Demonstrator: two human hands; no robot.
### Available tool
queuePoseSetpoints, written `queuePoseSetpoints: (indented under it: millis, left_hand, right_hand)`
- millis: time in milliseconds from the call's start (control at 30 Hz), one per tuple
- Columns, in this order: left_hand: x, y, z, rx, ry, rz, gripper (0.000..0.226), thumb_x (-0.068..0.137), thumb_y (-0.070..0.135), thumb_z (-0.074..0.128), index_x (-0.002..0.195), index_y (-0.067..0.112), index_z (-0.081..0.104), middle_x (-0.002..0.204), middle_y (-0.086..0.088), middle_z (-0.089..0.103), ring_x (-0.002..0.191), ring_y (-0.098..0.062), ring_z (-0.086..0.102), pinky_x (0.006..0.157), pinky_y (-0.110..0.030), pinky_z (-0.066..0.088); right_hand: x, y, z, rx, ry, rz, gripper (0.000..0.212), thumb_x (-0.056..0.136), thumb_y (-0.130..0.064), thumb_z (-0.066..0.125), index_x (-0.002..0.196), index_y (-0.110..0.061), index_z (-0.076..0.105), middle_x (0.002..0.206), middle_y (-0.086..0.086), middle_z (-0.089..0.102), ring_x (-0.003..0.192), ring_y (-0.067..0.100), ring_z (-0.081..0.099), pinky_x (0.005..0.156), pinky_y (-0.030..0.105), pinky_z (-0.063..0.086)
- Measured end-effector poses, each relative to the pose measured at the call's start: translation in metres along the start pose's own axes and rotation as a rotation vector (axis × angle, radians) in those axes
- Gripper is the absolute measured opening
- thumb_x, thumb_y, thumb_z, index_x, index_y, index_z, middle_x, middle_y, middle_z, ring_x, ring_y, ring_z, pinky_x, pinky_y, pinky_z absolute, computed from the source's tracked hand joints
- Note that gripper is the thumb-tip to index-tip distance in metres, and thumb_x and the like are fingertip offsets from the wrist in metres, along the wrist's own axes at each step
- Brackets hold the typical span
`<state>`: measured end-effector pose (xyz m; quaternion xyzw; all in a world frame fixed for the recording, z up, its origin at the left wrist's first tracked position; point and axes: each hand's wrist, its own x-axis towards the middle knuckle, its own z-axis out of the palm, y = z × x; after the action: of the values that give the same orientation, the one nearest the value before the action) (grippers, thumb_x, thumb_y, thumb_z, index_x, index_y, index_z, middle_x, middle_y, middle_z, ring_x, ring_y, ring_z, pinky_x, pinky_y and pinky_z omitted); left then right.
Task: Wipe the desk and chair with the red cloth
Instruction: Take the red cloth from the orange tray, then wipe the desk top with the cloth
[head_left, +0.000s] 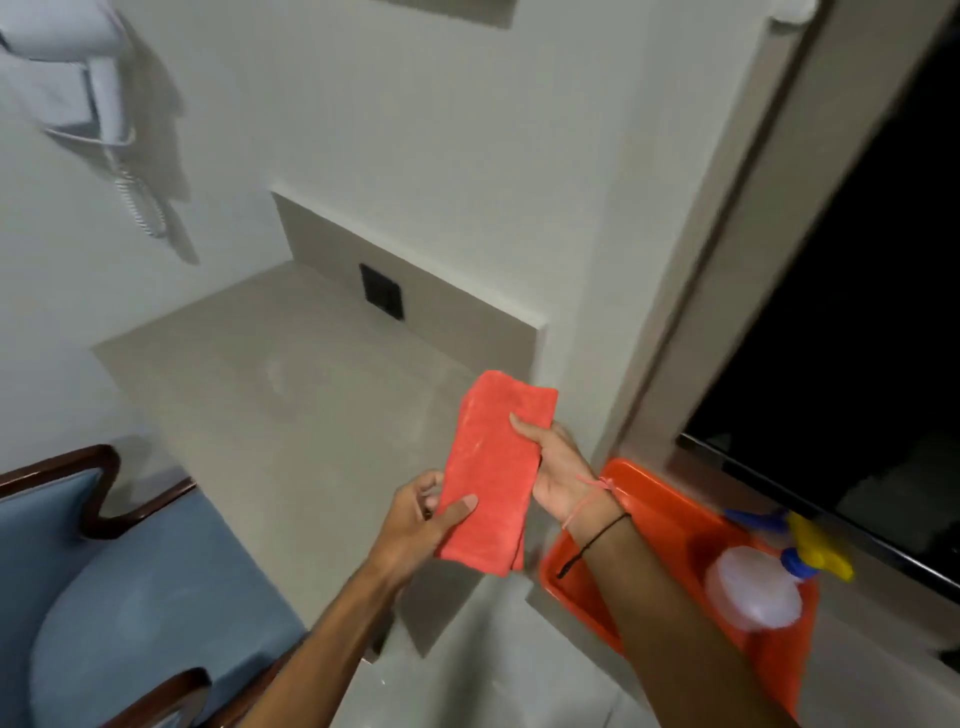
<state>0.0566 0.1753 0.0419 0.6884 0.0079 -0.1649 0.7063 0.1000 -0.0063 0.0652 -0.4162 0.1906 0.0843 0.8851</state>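
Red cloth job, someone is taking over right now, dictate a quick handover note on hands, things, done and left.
Left hand: grips the lower end of the folded red terry cloth, thumb on top.
Right hand: holds the cloth's upper right edge. The cloth is held in the air over the desk, not touching it.
Grey stone-look desk top: bare, with a faint pale smear near its middle.
Blue padded chair with dark wood arms: at lower left, pushed up to the desk.
Orange plastic tray: on the right, holding a clear spray bottle with blue and yellow trigger.
Done: cloth folded in both hands. Left: the desk wipe, as far as the smear suggests, then the chair.
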Motion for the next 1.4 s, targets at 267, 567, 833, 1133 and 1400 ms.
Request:
queuePoseSetpoints:
  millis: [267,567,833,1133,1400]
  left_hand:
    - [0.015,-0.005,-0.145,-0.071,0.21,0.01,0.013,0.09,0.002,0.072,0.099,-0.004,0.064,0.089,-0.017,0.073,0.074,-0.018,0.07,0.071,-0.034,0.059]
    - [0.05,-0.052,-0.248,1.151,0.193,-0.065,0.035,0.1,0.041,0.047,0.124,0.017,0.057,0.127,-0.005,0.054,0.118,-0.027,0.054,0.096,-0.041,0.049]
    - [0.132,-0.046,-0.373,1.415,0.243,0.036,0.084,0.095,0.056,0.004,0.154,0.005,0.037,0.16,-0.025,0.036,0.149,-0.04,0.036,0.12,-0.052,0.034]
    - [0.226,-0.072,-0.449,1.453,0.307,0.07,0.071,0.102,0.048,0.011,0.158,0.008,0.028,0.166,-0.02,0.028,0.154,-0.036,0.028,0.125,-0.053,0.026]
    - [0.275,-0.07,-0.469,1.399,0.474,0.042,0.063,0.104,0.042,0.012,0.16,0.018,0.024,0.169,-0.012,0.024,0.157,-0.028,0.021,0.127,-0.051,0.02]
  right_hand:
    - [0.087,0.089,0.143,-0.269,-0.038,0.008,0.031,0.095,0.0,0.062,0.125,0.002,0.06,0.1,0.015,0.071,0.076,0.019,0.073,0.074,0.034,0.064]
    - [0.144,0.153,0.164,-1.629,0.098,-0.377,0.057,0.096,-0.019,0.064,0.144,0.007,0.045,0.147,0.026,0.05,0.14,0.038,0.047,0.12,0.04,0.033]
    - [0.157,0.225,0.142,-2.169,-0.263,-0.535,0.07,0.103,-0.05,0.029,0.162,-0.015,0.011,0.171,0.008,0.007,0.159,0.025,0.005,0.13,0.044,0.01]
    - [0.273,0.214,0.171,-2.164,0.051,-0.535,0.064,0.101,-0.042,0.026,0.157,-0.013,0.031,0.165,0.011,0.031,0.155,0.027,0.028,0.124,0.046,0.027]
    - [0.388,0.246,0.294,-2.17,-0.133,-0.613,0.064,0.103,-0.044,0.026,0.161,-0.017,0.018,0.17,0.01,0.017,0.158,0.023,0.014,0.129,0.04,0.009]
